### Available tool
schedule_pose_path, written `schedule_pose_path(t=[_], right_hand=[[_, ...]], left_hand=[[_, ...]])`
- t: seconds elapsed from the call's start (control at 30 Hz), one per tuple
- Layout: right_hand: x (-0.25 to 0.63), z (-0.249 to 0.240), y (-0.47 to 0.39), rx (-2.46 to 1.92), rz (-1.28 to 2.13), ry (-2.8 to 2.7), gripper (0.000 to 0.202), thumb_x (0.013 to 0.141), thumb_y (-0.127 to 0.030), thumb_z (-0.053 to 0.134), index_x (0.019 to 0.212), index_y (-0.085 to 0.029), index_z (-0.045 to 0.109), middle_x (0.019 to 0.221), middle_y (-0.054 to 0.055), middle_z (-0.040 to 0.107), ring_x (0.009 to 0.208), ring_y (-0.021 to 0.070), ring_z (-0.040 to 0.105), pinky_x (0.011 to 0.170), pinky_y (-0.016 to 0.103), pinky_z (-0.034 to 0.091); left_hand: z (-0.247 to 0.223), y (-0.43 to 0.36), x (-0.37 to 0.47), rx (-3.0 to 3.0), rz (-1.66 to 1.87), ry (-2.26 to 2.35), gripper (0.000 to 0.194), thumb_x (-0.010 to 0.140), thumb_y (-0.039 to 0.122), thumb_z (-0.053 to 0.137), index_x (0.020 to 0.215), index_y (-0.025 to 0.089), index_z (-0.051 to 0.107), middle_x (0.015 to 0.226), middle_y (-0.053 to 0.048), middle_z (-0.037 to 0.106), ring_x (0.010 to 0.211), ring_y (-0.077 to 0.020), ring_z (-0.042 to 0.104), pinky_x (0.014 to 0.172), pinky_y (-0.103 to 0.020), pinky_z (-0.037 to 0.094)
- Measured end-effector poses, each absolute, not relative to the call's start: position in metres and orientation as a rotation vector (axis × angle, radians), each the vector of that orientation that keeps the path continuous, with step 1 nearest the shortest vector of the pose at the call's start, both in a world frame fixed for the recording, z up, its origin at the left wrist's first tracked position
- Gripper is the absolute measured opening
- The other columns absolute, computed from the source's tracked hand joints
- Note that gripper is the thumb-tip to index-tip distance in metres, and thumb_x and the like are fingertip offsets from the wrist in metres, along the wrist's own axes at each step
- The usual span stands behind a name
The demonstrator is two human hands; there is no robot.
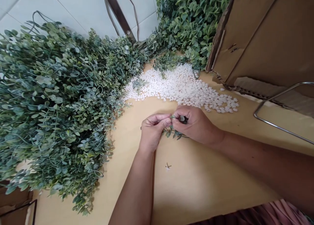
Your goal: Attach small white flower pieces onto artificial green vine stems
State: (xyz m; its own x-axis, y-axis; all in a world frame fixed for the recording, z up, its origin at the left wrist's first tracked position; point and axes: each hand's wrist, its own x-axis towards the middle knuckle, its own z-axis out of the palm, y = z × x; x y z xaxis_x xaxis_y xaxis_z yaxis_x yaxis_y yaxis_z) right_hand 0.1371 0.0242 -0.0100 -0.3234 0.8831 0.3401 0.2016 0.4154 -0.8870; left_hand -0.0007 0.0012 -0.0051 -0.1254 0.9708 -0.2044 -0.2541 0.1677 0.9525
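My left hand [153,130] and my right hand [192,122] meet above the middle of the tan tabletop [196,172], fingertips almost touching. Both pinch a small sprig of artificial greenery [174,132], whose leaves hang below my fingers. The exact spot between the fingertips is partly hidden by the thumbs. Just beyond my hands spreads a loose heap of small white pieces [176,85], too small to make out in detail. A tiny twig-like scrap [168,166] lies on the table nearer to me.
A large pile of artificial leafy stems [61,97] covers the left side. More greenery [188,25] is heaped at the back, beside a cardboard box [267,38] on the right. A bent metal rod [282,128] reaches in at the right. A dark metal bar [119,13] leans by the tiled wall [66,9].
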Motion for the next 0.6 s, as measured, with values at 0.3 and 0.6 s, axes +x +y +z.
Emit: schedule_pose_path(t=[0.3,0.6], right_hand=[[0.138,-0.003,0.028,-1.018,1.265,-1.588,0.019,0.074,-0.020,0.051,0.055,-0.018,0.048,0.053,-0.003,0.048,0.052,0.0094,0.045,0.050,0.022,0.037],[0.148,0.006,0.038,-0.902,1.546,-1.111,0.016,0.072,-0.025,0.062,0.059,-0.016,0.056,0.061,0.000,0.062,0.057,0.0110,0.058,0.059,0.024,0.050]], left_hand=[[-0.006,0.003,-0.002,0.913,1.331,1.295,0.026,0.060,0.037,0.075,0.077,0.018,0.073,0.059,0.001,0.065,0.053,-0.0075,0.056,0.054,-0.020,0.048],[0.003,-0.004,-0.008,1.386,1.111,1.283,0.020,0.066,0.029,0.072,0.083,0.019,0.073,0.084,-0.006,0.068,0.076,-0.0143,0.059,0.071,-0.025,0.047]])
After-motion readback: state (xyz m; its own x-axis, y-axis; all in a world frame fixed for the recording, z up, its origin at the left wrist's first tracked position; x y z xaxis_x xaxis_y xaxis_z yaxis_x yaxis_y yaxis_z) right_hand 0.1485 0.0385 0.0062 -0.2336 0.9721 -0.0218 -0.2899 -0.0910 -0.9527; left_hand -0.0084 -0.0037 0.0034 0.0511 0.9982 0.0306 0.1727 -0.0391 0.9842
